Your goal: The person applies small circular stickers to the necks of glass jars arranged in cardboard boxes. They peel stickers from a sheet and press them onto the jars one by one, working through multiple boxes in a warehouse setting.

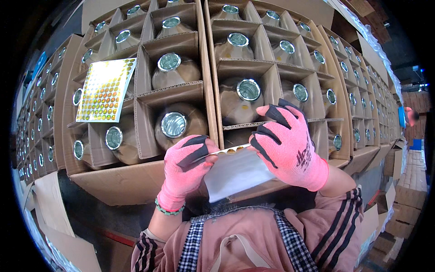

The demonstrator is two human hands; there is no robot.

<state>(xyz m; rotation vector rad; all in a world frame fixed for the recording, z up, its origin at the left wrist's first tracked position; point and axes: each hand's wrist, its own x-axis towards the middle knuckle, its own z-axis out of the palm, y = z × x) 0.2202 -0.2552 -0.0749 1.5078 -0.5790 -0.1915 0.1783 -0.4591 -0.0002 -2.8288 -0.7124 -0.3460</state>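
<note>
- I am wearing pink gloves with black stripes, and both hands are holding one sticker sheet (235,170) in front of my chest.
- My left hand (186,170) is gripping the left end of the sheet; its fingers (199,152) are closing tightly on the edge, with the thumb pressing from above.
- My right hand (287,147) is holding the right end; the fingers here are bending narrowly over the top edge of the sheet.
- The sheet is showing me its white back side, and along its upper edge a row of small gold stickers is just appearing.
- The sheet is hanging just below the nearest open cardboard box (136,177), not touching the bottles inside as far as I can see.
- The boxes are divided by cardboard walls, and in each compartment a brown bottle with a silver cap (174,124) is standing.
- A second sticker sheet (106,90), full of shiny gold dots, is lying on top of the box to my left, well apart from my hands.
- More boxes of the same kind are stretching away on both sides.
</note>
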